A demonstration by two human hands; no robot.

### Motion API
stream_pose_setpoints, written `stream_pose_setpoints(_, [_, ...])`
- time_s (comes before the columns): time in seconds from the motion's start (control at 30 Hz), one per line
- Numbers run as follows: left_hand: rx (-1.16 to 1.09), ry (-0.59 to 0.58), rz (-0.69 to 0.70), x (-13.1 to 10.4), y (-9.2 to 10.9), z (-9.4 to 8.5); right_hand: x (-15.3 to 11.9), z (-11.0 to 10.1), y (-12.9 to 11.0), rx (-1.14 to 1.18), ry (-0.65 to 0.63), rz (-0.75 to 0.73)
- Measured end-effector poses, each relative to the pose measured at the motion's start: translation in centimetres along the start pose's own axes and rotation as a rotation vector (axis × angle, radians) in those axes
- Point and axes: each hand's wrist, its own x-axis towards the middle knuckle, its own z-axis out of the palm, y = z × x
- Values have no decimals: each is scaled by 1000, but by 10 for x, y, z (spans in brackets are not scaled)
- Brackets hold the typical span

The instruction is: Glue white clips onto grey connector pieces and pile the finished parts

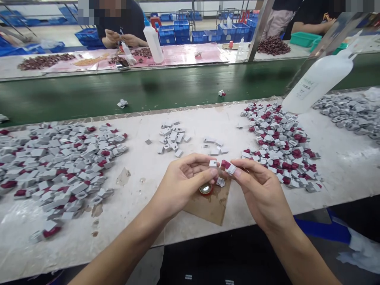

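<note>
My left hand [190, 178] pinches a small grey plastic block [213, 163] between thumb and fingers. Close beside it, my right hand [259, 188] grips a maroon-and-grey plastic part [228, 167], its maroon end pointing at the block; a narrow gap shows between the two pieces. Below the hands lies a brown cardboard piece [212, 209] with wet-looking spots. On it sit a round red-rimmed container [206, 189], partly hidden by my left hand, and a loose grey part [220, 182].
Grey-and-maroon parts are heaped at left [65, 166] and right [279, 138]. Smaller grey blocks [173, 136] lie mid-table. A large white squeeze bottle [319, 81] leans at right. Beyond runs a green conveyor belt [178, 87] carrying a few parts; a co-worker's hands [121, 38] are across it.
</note>
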Motion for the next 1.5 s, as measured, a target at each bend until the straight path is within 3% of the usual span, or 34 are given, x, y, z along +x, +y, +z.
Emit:
stream_pose_setpoints(0.37, [17,-36,42,0,2,3,7,0,3,-129,-133,-156])
stream_pose_setpoints(0.57, [189,-39,144,18,24,-9,37,1,-13,-126,-211,-99])
stream_pose_setpoints(0.63, [354,-50,191,40,35,-19,63,2,-23,-260,-265,-97])
stream_pose_setpoints(0.7, [543,-17,237,71,45,-31,99,8,-33,-553,-284,-145])
stream_pose_setpoints(0.8, [715,196,238,126,58,-52,170,26,-44,-973,-148,-280])
stream_pose_setpoints(0.87, [738,373,130,164,64,-65,222,43,-44,-1064,-83,-324])
stream_pose_setpoints(0.93, [746,464,65,199,69,-76,269,62,-39,-1131,-75,-335])
stream_pose_setpoints(1.03, [779,502,36,243,71,-88,322,87,-28,-1190,-97,-325])
stream_pose_setpoints(1.13, [826,514,-5,269,71,-95,347,101,-20,-1194,-101,-284])
stream_pose_setpoints(1.2, [864,514,-19,270,71,-97,348,102,-20,-1167,-91,-256])
stream_pose_setpoints(1.27, [910,506,2,256,73,-98,336,96,-24,-1112,-94,-240])
stream_pose_setpoints(1.37, [995,420,87,208,73,-101,297,77,-36,-995,-156,-229])
stream_pose_setpoints(1.5, [1282,117,162,138,66,-113,225,41,-56,-718,-309,-158])
